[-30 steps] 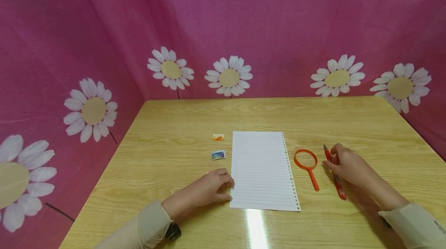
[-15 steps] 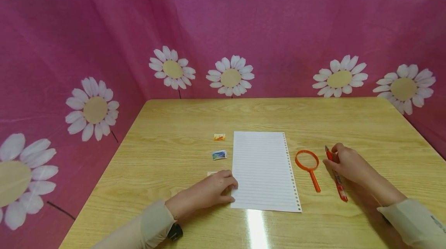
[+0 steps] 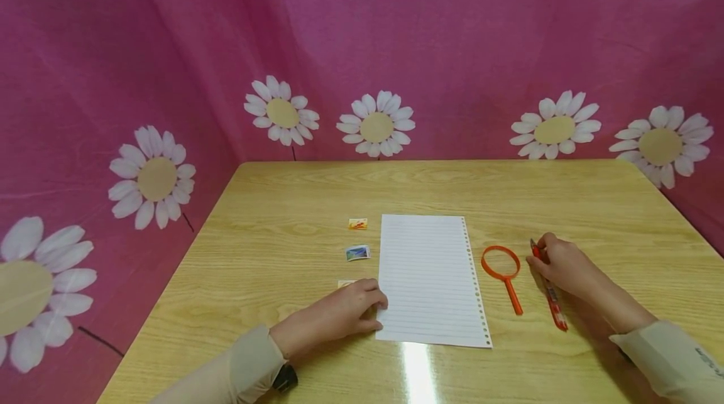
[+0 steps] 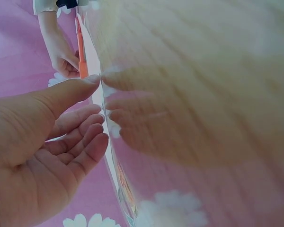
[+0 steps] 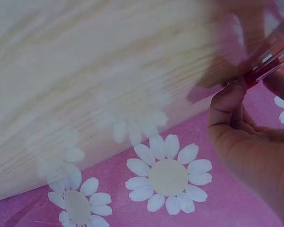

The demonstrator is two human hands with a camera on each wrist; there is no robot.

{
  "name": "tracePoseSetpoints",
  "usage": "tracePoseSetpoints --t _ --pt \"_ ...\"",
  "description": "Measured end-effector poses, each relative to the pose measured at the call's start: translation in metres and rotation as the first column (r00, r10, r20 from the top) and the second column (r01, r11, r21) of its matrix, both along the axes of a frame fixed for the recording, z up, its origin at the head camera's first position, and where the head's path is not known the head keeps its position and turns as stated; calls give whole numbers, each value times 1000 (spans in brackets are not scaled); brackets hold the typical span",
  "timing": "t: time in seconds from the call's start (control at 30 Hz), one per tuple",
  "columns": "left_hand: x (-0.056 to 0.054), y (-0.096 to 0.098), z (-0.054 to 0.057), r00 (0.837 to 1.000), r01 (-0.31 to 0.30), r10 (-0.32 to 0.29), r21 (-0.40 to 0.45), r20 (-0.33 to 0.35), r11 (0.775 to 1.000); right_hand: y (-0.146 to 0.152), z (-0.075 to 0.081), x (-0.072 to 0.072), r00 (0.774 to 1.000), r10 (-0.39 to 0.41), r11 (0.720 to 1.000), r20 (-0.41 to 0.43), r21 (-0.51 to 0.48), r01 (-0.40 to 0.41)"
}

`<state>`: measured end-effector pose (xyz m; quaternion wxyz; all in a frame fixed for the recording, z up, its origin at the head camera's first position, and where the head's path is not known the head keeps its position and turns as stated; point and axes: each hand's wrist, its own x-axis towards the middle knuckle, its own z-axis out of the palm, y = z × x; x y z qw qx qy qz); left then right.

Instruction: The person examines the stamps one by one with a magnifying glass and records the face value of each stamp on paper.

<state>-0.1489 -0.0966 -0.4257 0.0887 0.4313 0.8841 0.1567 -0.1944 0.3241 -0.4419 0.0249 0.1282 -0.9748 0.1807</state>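
A sheet of lined loose-leaf paper [image 3: 430, 278] lies on the table, punched holes along its right side. My left hand [image 3: 351, 311] rests at its lower left edge, fingers loosely bent and fingertips on that edge. The left wrist view shows nothing between thumb and fingers of the left hand [image 4: 52, 137]. On the right, my right hand [image 3: 568, 269] pinches a red pen [image 3: 553, 303] near its tip, which points away from me. The right wrist view shows the pen [image 5: 270, 68] between thumb and fingers. An orange magnifying glass [image 3: 511, 294] lies between paper and pen.
Left of the paper lie a yellow stamp-like picture [image 3: 358, 223] and a blue-green one [image 3: 358, 253]. A third small piece [image 3: 345, 283] is partly covered by my left hand. A pink curtain [image 3: 452, 33] with daisies hangs behind and left of the wooden table [image 3: 271, 222].
My left hand has shifted slightly right onto the paper's edge, uncovering part of the third small piece. My right hand stays on the pen. The head view has moved a little.
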Motion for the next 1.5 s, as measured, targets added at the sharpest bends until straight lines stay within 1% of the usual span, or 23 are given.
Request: tracePoseSetpoints --t 0.13,0.27,0.4,0.47,0.6,0.7,0.83,0.93,1.07,1.27,1.33,1.43,1.5 --pt "1 0 0 1000 1 -1 -3 -9 1000 -1 0 1 1000 -15 1000 -8 4 15" --pt "2 0 1 1000 -14 14 -5 20 1000 -3 -1 3 999 -36 999 -9 -8 36" --pt "3 0 0 999 -29 29 -10 44 1000 -3 -3 6 998 -19 1000 -63 -23 18" --pt "3 1 0 999 -24 24 -14 29 1000 -3 -4 7 994 8 1000 -108 -27 -11" --pt "4 1 -2 1000 -17 17 -23 8 1000 -2 -9 8 973 63 998 -221 -5 -66" --pt "4 2 -3 1000 -12 12 -30 -9 999 -2 -12 7 955 87 996 -284 34 -80" --pt "4 2 -4 1000 -9 8 -38 -23 999 -1 -12 8 947 97 995 -306 55 -84" --pt "4 2 -5 1000 -5 4 -32 -31 999 1 -11 9 944 100 995 -314 47 -90" --pt "4 1 -5 1000 -9 8 -19 -19 1000 5 -10 10 924 115 993 -366 46 -106" --pt "3 1 -3 999 -32 33 -21 30 999 13 -9 11 882 148 989 -448 62 -135" --pt "3 1 -2 999 -36 37 -26 31 999 15 -8 12 869 158 987 -468 63 -145" --pt "3 1 -1 999 -38 39 -27 31 999 17 -7 14 865 156 987 -477 54 -149" --pt "3 0 0 999 -33 34 -21 22 999 17 -7 15 867 153 988 -475 52 -146"
